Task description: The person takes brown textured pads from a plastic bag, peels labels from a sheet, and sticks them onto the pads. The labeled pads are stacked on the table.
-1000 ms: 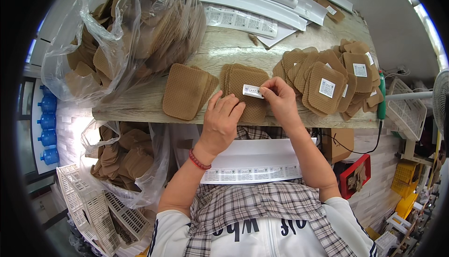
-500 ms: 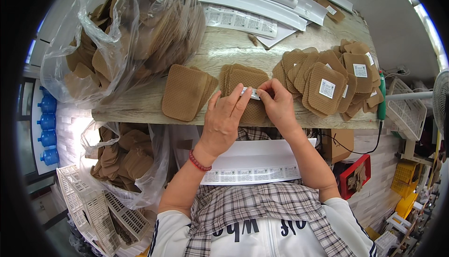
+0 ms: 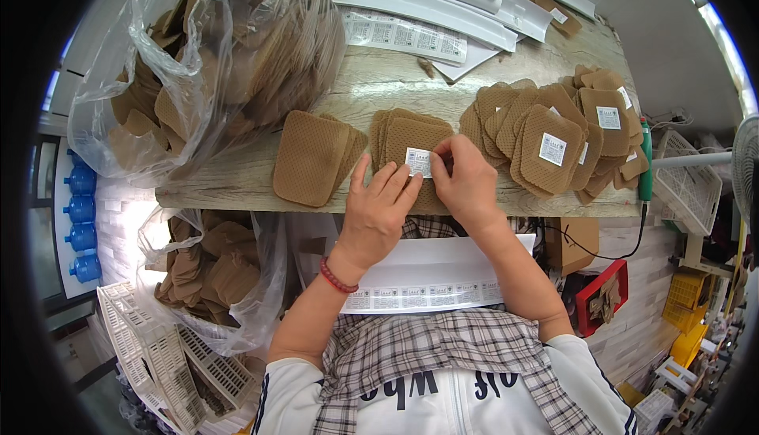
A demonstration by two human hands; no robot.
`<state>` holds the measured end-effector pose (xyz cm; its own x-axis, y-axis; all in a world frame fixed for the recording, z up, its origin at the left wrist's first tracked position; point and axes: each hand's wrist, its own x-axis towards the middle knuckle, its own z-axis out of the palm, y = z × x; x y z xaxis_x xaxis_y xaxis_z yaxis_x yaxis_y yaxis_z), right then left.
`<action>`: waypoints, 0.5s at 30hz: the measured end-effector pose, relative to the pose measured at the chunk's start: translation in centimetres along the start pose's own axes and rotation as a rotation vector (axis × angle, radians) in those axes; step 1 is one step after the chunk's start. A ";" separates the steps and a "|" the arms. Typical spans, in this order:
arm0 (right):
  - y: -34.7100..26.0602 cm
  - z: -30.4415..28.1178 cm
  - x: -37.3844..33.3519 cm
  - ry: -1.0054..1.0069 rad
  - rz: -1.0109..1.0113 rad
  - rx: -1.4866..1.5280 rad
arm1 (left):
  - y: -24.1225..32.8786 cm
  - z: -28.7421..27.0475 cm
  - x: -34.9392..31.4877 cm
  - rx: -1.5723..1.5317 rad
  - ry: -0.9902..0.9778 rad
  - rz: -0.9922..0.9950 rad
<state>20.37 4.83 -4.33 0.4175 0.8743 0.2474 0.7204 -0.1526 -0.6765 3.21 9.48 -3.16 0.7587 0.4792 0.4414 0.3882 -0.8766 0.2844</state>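
Brown pad stack [image 3: 403,136] at table [image 3: 237,178] centre; right hand [image 3: 466,182] pinches white label [image 3: 418,161] onto top pad, left hand [image 3: 379,209] flat, fingers spread, pressing pad. Labelled pads [image 3: 553,134] at 3 o'clock.

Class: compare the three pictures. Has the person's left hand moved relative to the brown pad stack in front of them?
Yes. The left hand has moved up onto the pad stack, toward the white label and the right hand.
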 end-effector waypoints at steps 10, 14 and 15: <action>0.5 -0.2 0.9 0.209 -0.070 -0.176 | 0.4 -0.3 0.0 -0.005 -0.041 -0.015; 0.8 0.3 0.8 0.145 0.074 -0.057 | 0.9 -0.4 0.1 0.004 -0.056 -0.041; 0.7 0.3 0.8 0.151 0.089 -0.045 | 0.9 -0.5 0.1 -0.004 -0.058 -0.036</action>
<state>20.99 5.55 -4.79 0.5568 0.7777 0.2919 0.6998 -0.2498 -0.6693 3.42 8.76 -2.46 0.7736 0.5066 0.3806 0.4137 -0.8588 0.3021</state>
